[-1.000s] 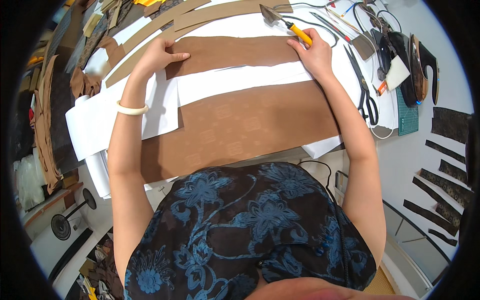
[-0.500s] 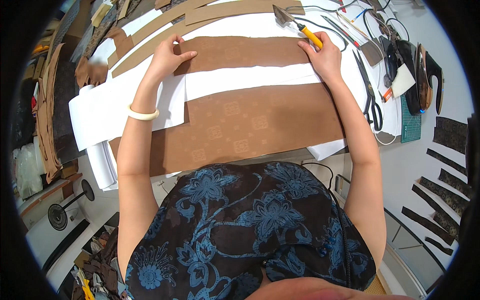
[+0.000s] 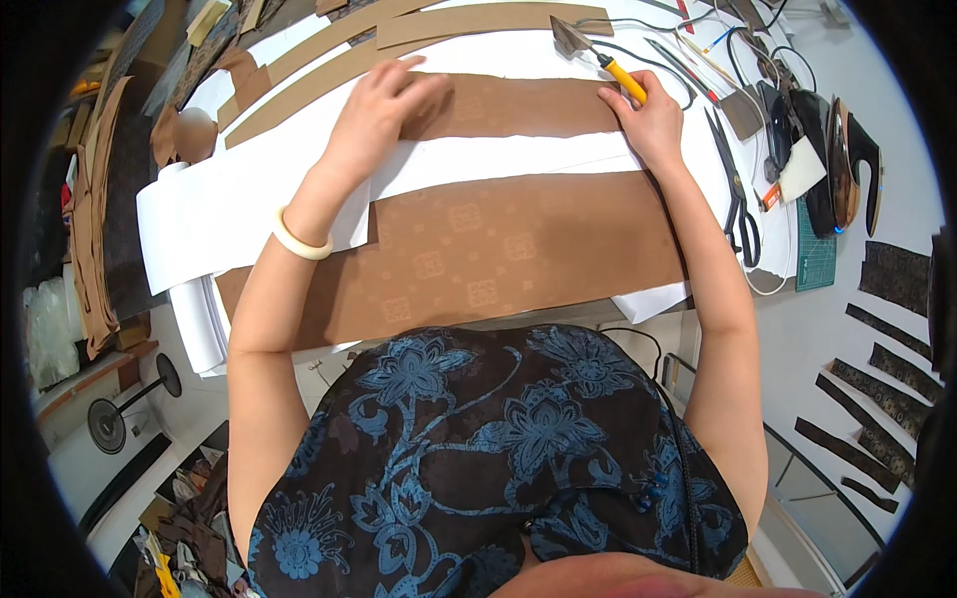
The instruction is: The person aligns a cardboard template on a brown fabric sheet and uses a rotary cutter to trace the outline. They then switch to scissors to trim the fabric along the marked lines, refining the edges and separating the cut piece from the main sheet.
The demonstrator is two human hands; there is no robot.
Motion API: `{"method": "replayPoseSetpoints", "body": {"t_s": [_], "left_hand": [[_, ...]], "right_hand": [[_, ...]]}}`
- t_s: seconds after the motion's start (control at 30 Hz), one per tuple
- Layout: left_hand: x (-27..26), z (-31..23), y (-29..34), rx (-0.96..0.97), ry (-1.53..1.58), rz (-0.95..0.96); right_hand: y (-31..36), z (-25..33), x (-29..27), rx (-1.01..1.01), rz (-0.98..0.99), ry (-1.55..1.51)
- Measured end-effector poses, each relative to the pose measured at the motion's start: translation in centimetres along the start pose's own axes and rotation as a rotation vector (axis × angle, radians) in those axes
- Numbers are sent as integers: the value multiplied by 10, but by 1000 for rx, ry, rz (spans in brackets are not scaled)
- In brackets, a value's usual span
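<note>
A brown fabric strip (image 3: 528,105) with a faint pattern lies crosswise over white paper on the worktable. My left hand (image 3: 374,110) rests over its left part, fingers apart, and hides that end. At the right end, my right hand (image 3: 653,120) pinches the strip's edge between thumb and fingers. The yellow handle of a pointed metal tool (image 3: 623,78) lies right against that hand; its grey tip points away to the left. Nearer to me, a larger brown fabric panel (image 3: 518,254) with square medallions is spread out, partly beneath my left forearm.
Long tan strips (image 3: 488,28) curve along the far side. Black scissors (image 3: 736,194) lie right of my right forearm, near cords, a dark clothes iron (image 3: 842,164) and a green cutting mat (image 3: 815,254). Rolled white paper (image 3: 199,324) is at the left; dark patterned pieces (image 3: 882,399) lie far right.
My left hand has let go of the strip's left end and moved right over it, its fingers reaching further along the fabric. My right hand stays at the right end.
</note>
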State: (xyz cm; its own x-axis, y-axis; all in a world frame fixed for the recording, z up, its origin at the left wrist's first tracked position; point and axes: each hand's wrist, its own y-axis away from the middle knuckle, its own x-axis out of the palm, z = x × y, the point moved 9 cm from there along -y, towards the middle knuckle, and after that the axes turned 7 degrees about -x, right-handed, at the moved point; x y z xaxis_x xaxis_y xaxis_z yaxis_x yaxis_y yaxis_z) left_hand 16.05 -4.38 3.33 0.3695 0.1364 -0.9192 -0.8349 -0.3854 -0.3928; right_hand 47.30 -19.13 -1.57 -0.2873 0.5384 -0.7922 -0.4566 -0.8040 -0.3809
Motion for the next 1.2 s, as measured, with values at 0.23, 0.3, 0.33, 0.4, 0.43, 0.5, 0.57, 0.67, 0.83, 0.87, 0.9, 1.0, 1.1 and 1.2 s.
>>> {"method": "replayPoseSetpoints", "body": {"t_s": [0.23, 0.3, 0.33, 0.4, 0.43, 0.5, 0.57, 0.67, 0.83, 0.87, 0.9, 1.0, 1.1, 1.2], "left_hand": [[17, -25, 9, 91, -28, 255], [20, -27, 12, 68, -20, 258], [21, -29, 13, 56, -14, 259], [24, -31, 15, -51, 23, 279], [25, -34, 15, -105, 44, 288], [22, -48, 14, -89, 9, 302], [22, -60, 9, -89, -2, 346], [27, -67, 7, -105, -12, 395], [28, -68, 15, -88, -84, 261], [29, -69, 14, -94, -75, 270], [29, -69, 13, -95, -67, 282], [28, -67, 13, -113, -52, 319], [28, -67, 13, -110, -60, 309], [29, -68, 13, -100, -65, 277]], "right_hand": [[0, -1, 0, 3, 15, -9], [1, -4, 0, 5, 12, -11], [1, -3, 0, -5, 5, -17], [0, -1, 2, -29, -9, -23], [-1, -1, 2, -27, -4, -16], [-2, -1, 3, -24, 4, -1], [-1, -2, 1, -15, 0, -1], [0, -3, -2, -29, -27, 4], [-6, 9, -42, 88, -105, -169], [-13, 9, -53, 41, -83, -118], [-18, 9, -64, -1, -63, -69], [-32, 37, -82, -195, 100, -74], [-36, 54, -76, -336, 242, -29], [-37, 54, -62, -353, 344, 34]]}}
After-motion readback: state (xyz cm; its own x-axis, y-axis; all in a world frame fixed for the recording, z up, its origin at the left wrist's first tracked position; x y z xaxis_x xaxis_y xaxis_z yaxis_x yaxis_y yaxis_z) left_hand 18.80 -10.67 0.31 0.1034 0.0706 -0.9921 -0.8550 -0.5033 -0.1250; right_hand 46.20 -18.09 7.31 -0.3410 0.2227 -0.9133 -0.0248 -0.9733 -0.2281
